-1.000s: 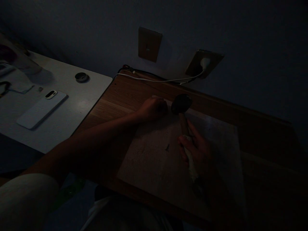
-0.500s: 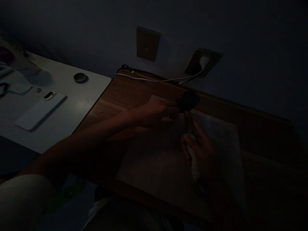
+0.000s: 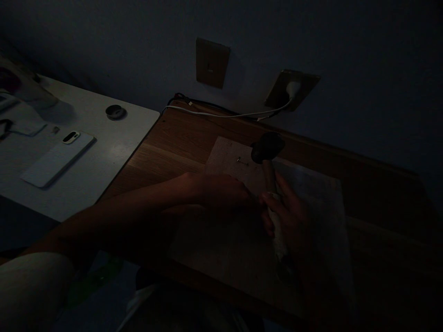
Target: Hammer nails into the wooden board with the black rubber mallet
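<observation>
My right hand (image 3: 289,216) is wrapped round the pale, worn handle of a hammer (image 3: 268,146), its dark head up and toward the wall. Close to the hammer handle is my left hand (image 3: 228,191), its fingers curled and low over the board; what they hold, if anything, is lost in the dark. Beyond the left hand, a small metal nail-like piece (image 3: 242,162) shows on the pale board (image 3: 221,154); I cannot tell whether it is one piece or two. The board lies flat on the wooden table (image 3: 180,133), partly covered by both arms.
A white table (image 3: 134,124) adjoins on the left, with a phone (image 3: 57,161) and a small round lid or tin (image 3: 115,112) on it. A white cable (image 3: 221,115) runs along the back edge to a wall socket (image 3: 293,89). The light is very dim.
My left hand has drawn back from beside the hammer head toward my body, uncovering the small metal piece on the board. The hammer has shifted slightly left, still in my right hand.
</observation>
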A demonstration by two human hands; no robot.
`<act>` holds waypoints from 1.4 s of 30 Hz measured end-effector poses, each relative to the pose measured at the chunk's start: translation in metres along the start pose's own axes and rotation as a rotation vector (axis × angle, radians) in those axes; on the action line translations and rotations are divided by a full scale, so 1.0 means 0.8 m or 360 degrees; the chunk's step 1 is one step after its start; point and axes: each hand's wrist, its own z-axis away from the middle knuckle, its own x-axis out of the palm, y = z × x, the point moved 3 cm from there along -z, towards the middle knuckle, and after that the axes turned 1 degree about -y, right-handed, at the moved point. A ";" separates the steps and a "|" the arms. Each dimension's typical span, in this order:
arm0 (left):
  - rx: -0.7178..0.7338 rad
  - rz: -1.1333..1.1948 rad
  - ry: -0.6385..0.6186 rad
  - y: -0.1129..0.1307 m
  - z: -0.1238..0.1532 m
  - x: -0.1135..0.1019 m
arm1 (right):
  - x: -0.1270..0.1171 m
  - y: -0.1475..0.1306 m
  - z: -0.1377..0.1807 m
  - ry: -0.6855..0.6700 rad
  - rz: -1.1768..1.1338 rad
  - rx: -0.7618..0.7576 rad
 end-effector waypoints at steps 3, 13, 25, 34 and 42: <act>-0.0059 -0.0022 -0.0016 -0.003 -0.002 0.002 | -0.001 0.001 -0.001 -0.0005 -0.0006 -0.0001; -0.0225 -0.0114 0.0013 -0.001 0.015 -0.023 | 0.001 -0.003 0.003 0.0081 0.0012 0.0018; -0.0331 0.0539 0.1104 -0.116 -0.016 -0.038 | 0.001 -0.007 0.001 0.0120 -0.0160 -0.0020; -0.0357 0.0532 0.1186 -0.118 -0.024 -0.015 | -0.006 -0.002 -0.003 0.0106 -0.0159 -0.0027; -0.0329 0.0351 0.1200 -0.114 -0.023 -0.014 | -0.005 -0.002 0.000 0.0073 -0.0174 -0.0027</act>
